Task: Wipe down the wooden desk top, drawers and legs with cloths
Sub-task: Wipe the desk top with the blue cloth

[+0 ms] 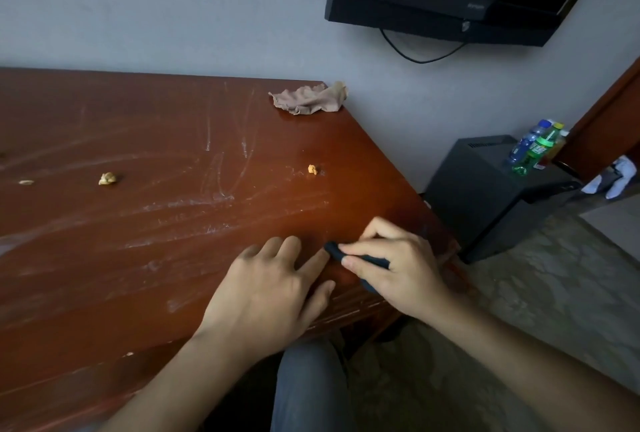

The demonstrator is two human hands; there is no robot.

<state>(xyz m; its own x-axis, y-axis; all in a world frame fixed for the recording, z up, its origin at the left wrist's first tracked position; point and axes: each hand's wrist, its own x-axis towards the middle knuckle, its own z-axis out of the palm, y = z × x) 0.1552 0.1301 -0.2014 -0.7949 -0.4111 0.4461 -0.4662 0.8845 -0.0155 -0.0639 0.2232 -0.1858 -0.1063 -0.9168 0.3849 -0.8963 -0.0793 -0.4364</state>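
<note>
Two cloths show: a dark cloth (360, 260) pinched in the right hand (398, 268) at the desk's (156, 223) lower-right corner, and a beige cloth (308, 99) crumpled at its far corner, upper centre. Left hand (270, 289) lies flat, fingers spread, just beside. Three crumbs (108, 178) dot the streaked top.

Streaked wooden desk (145, 223), beige cloth (308, 99) at far corner, scattered crumbs (107, 178)
</note>
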